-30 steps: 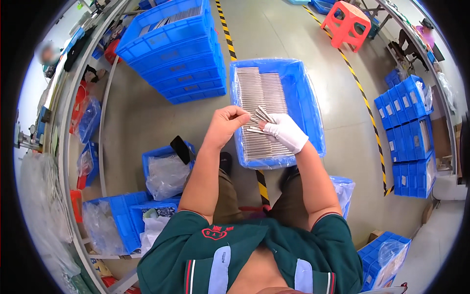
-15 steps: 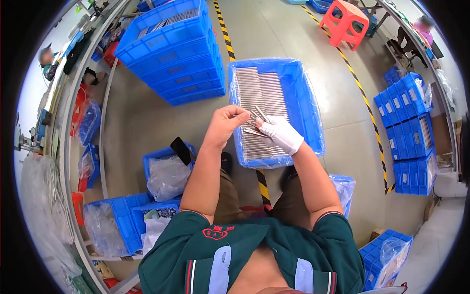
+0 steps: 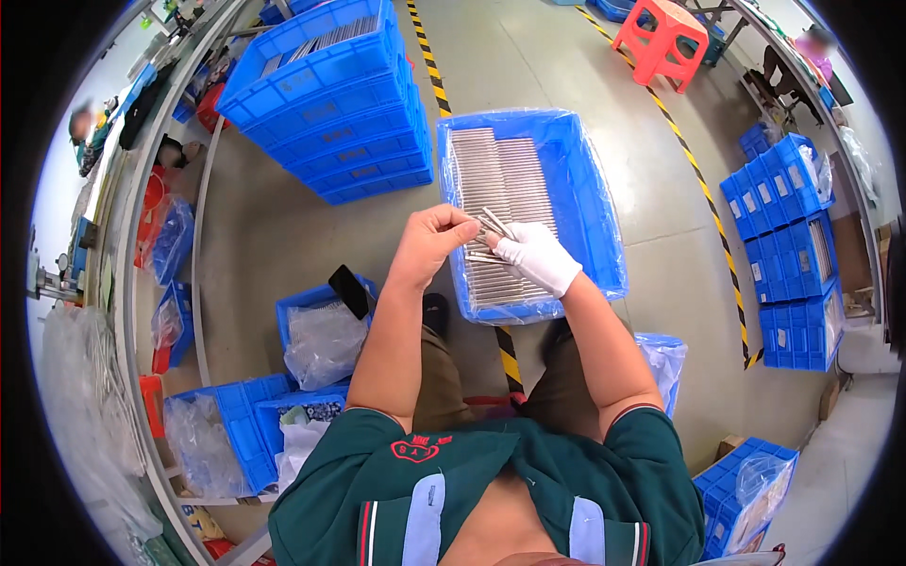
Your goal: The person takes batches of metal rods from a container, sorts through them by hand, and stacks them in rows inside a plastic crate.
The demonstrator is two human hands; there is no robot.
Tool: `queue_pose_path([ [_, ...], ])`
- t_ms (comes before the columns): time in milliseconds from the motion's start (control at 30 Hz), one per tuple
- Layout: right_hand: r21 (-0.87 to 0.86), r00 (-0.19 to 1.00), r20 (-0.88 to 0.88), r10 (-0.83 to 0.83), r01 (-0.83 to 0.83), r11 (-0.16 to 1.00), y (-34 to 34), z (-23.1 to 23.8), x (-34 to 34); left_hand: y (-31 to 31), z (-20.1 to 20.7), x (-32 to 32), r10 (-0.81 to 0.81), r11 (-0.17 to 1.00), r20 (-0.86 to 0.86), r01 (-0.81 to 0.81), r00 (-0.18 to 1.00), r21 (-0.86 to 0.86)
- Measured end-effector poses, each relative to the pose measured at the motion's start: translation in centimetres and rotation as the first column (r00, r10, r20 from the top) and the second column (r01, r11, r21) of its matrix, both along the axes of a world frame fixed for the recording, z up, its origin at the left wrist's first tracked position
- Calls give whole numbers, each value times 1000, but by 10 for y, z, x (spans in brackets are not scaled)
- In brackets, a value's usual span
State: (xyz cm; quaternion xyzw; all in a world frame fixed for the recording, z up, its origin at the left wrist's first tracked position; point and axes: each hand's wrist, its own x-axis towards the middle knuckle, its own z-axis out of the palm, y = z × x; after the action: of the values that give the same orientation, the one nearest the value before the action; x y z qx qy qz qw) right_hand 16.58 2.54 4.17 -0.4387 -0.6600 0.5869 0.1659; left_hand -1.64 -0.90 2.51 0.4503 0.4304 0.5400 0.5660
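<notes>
Several slim metal rods (image 3: 494, 223) fan out from my right hand (image 3: 536, 257), which wears a white glove and is closed around them. My bare left hand (image 3: 434, 241) meets the rods at their left ends, thumb and forefinger pinched together there; whether a rod is between those fingertips is too small to tell. Both hands hover over the near left part of a blue plastic crate (image 3: 604, 222) lined with clear film. Inside it, silvery rods (image 3: 514, 174) lie in two packed columns, partly hidden by my hands.
Stacked blue crates (image 3: 354, 156) stand at the far left. Nearer left are crates with plastic bags (image 3: 326, 344) and a black phone-like object (image 3: 351, 291). A red stool (image 3: 661, 42) stands far right, with more stacked crates (image 3: 788, 255) below it. Two people sit at side benches.
Both hands stay over the crate, with only a slight shift of the fingers and rods. The view has tilted a little.
</notes>
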Motion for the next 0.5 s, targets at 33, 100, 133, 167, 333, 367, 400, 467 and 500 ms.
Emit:
queue_pose_path([
  [33, -54, 1000, -9, 0, 0, 999, 0, -1, 0, -1, 1, 1, 29, 1000, 13, -29, 999, 3],
  [100, -16, 1000, -18, 5, -5, 1000, -1, 3, 0, -1, 4, 1, 23, 1000, 25, -23, 999, -4],
  [133, 22, 1000, -27, 11, -10, 1000, -1, 5, -1, -2, 5, 1, 17, 1000, 36, -17, 999, -11],
  [167, 22, 1000, -28, 10, -9, 1000, -2, 5, -2, -2, 4, 0, 16, 1000, 34, -16, 999, -11],
  [333, 161, 999, -44, -27, 34, 986, -4, -10, -4, -1, -1, -1, -2, 998, -113, 9, 994, 65],
  [367, 161, 999, -45, -26, 33, 986, -4, -10, -4, -1, -3, -1, -1, 998, -113, 8, 994, 65],
  [400, 22, 997, -59, -46, 47, 999, -4, -9, -4, -1, -5, 0, -5, 1000, -41, 6, 999, 27],
  [467, -116, 996, -68, -64, 56, 992, -5, -8, -3, -1, -9, 3, -3, 1000, 33, 3, 999, -9],
  [500, -165, 990, -127, -63, 41, 985, -4, -9, -1, -1, -12, 5, -9, 999, 99, 13, 995, -30],
])
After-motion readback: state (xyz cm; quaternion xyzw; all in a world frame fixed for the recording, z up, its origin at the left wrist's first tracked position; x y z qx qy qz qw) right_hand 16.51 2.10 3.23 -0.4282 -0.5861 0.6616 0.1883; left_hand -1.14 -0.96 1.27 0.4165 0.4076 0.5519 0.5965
